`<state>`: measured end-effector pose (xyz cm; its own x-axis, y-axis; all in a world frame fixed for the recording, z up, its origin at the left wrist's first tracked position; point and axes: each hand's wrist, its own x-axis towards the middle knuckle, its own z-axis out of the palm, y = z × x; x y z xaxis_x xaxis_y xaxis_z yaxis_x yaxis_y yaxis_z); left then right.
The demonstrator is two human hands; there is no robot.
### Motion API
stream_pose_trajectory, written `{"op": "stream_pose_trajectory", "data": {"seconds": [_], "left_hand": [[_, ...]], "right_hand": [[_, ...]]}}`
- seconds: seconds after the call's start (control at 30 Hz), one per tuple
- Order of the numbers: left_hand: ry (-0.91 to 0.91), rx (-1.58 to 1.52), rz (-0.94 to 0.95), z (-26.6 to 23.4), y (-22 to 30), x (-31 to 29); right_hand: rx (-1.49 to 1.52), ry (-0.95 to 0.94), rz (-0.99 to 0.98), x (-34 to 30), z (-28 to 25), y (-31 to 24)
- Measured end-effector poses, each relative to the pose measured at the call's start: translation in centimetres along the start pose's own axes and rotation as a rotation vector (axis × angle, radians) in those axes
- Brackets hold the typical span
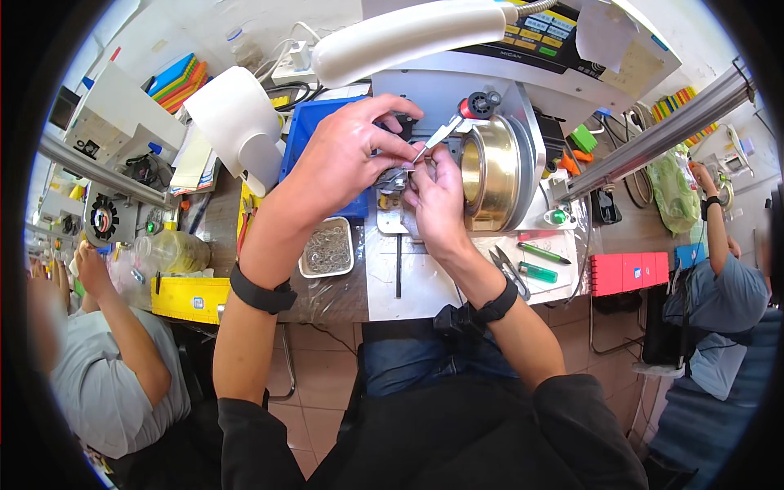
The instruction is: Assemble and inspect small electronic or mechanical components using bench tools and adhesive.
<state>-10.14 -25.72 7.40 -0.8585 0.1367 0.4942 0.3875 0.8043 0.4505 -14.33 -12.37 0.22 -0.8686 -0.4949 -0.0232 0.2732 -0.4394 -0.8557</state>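
Note:
My left hand [347,151] reaches over the front of a bench machine, its thumb and index finger pinched together. Just below and to the right, my right hand [437,196] is closed too, its fingertips meeting the left ones. What they pinch is small and mostly hidden by the fingers. A light-coloured slim arm [441,135] slants from the fingertips up to a red and black roller [477,105]. Close to the right hand's right side stands a shiny brass-coloured drum [496,175]. A grey metal part [391,179] shows under the left fingers.
A white tray [350,255] of small metal pieces stands left of a white sheet [384,302]. Scissors [510,273] and a green pen [544,253] lie on the right. Behind are a blue bin [296,151] and an overhead white lamp [412,41]. Co-workers sit on both sides.

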Motion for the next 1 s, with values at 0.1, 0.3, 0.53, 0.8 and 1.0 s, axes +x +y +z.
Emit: {"op": "stream_pose_trajectory", "data": {"seconds": [0.1,0.3,0.53,0.8,1.0], "left_hand": [[-0.023,-0.053,-0.043,0.0,-0.1,-0.1],[0.25,0.081,0.005,0.1,1.8,-1.7],[0.568,0.261,0.096,5.8,3.1,-4.4],[0.572,0.514,0.145,6.5,2.5,-5.5],[0.545,0.469,0.1,6.1,3.0,-5.7]], "right_hand": [[0.005,-0.004,0.021,-0.2,-0.3,0.3],[-0.145,0.059,0.208,-5.1,-1.0,-0.8],[-0.418,-0.115,0.282,-10.7,-3.3,-2.1],[-0.489,-0.175,0.424,-11.1,-4.2,-3.2],[-0.397,-0.121,0.25,-9.3,-3.0,-2.2]]}}
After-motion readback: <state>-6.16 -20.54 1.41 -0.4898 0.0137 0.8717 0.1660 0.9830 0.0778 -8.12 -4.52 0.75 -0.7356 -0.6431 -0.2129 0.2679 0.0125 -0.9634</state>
